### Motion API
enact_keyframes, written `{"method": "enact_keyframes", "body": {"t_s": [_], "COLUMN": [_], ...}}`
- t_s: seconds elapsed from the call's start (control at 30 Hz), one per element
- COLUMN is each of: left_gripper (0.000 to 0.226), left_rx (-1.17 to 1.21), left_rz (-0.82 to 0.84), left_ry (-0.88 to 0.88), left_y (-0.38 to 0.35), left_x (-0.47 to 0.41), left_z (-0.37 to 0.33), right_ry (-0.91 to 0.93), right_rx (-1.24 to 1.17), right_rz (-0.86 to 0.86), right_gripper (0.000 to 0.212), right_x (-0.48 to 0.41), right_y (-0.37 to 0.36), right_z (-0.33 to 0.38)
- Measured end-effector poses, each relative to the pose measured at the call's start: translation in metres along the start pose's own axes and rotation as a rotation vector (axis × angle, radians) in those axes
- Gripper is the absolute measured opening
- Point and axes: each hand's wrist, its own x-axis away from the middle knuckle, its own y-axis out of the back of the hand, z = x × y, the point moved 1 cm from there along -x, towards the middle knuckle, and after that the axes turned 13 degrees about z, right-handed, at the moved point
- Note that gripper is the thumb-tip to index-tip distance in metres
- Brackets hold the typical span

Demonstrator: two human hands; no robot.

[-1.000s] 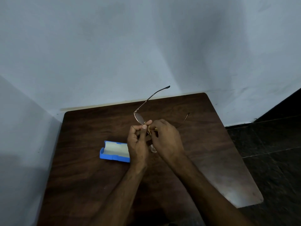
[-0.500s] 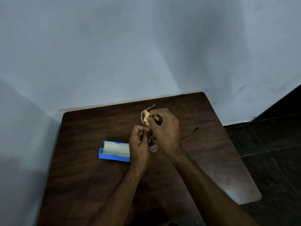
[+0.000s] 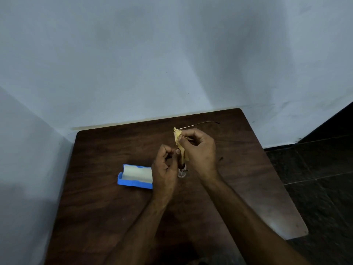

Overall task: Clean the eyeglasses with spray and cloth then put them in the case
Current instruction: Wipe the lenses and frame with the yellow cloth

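Thin metal-framed eyeglasses are held upright above the table between both hands. One temple arm sticks out to the right, and the lower lens shows beneath the hands. My right hand pinches a small yellow cloth over the upper lens. My left hand has its fingers curled and its thumb pressed on the frame beside the cloth. The blue eyeglass case lies open on the table, partly behind my left hand. No spray bottle is in view.
The dark wooden table stands in a corner, with grey walls at its far and left edges. Its right edge slants toward me over a dark tiled floor.
The glasses have turned, so the temple arm that pointed up now points right. My right hand has risen and brought the yellow cloth onto the upper lens. My left hand has stayed low.
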Motion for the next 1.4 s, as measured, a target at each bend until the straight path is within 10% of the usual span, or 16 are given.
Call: {"method": "enact_keyframes", "body": {"t_s": [0.17, 0.37, 1.0, 1.4], "left_gripper": [0.012, 0.010, 0.021, 0.016], "left_rx": [-0.136, -0.294, -0.339, -0.278], "left_rz": [-0.038, -0.054, -0.022, -0.025], "left_ry": [-0.051, -0.136, -0.135, -0.149], "left_y": [0.001, -0.001, 0.004, 0.005], "left_x": [-0.002, -0.001, 0.009, 0.010], "left_z": [-0.004, -0.001, 0.009, 0.011], "right_ry": [-0.148, -0.288, -0.390, -0.381], "right_rx": [-0.650, -0.892, -0.964, -0.967], "right_rz": [0.014, -0.033, -0.127, 0.005], "right_gripper": [0.016, 0.039, 0.091, 0.065], "right_x": [0.003, -0.010, -0.022, -0.005], "right_y": [0.001, 0.005, 0.001, -0.005], "right_z": [0.005, 0.011, 0.000, -0.002]}}
